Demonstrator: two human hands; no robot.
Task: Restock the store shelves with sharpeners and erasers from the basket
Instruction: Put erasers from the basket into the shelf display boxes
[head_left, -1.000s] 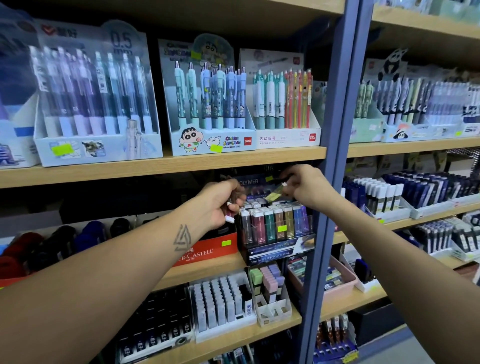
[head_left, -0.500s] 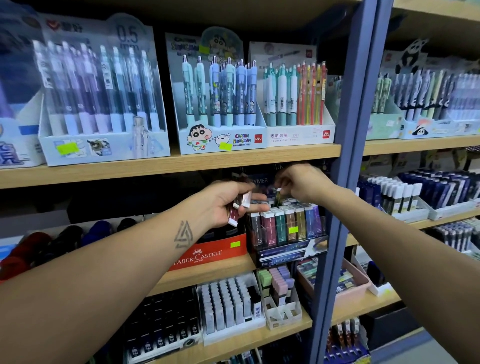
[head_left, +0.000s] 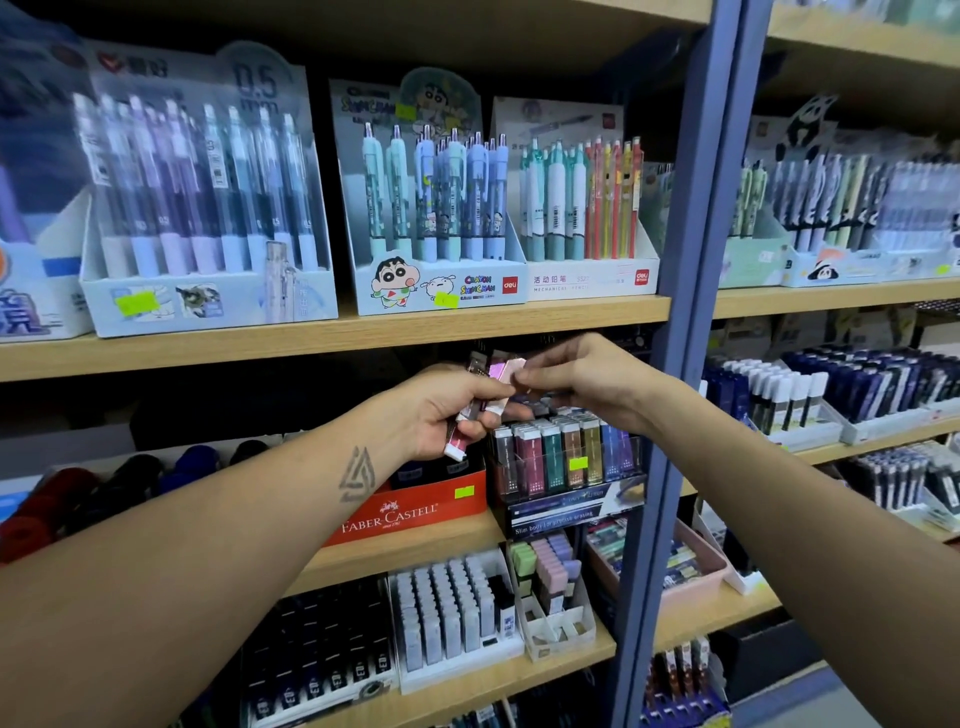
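While both my hands meet above the eraser display (head_left: 563, 457), left hand (head_left: 447, 410) grips several slim erasers (head_left: 483, 387) fanned upward, right hand (head_left: 582, 379) pinches the pink one's (head_left: 506, 370) top, Faber-Castell box (head_left: 410, 506) left of display.

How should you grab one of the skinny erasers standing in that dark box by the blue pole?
Pinch its top end. The slim erasers stand upright, packed side by side in the dark display box, so only their tops are free. Come from above and in front, under the wooden shelf overhead. Their sides are probably too tightly packed for fingers.
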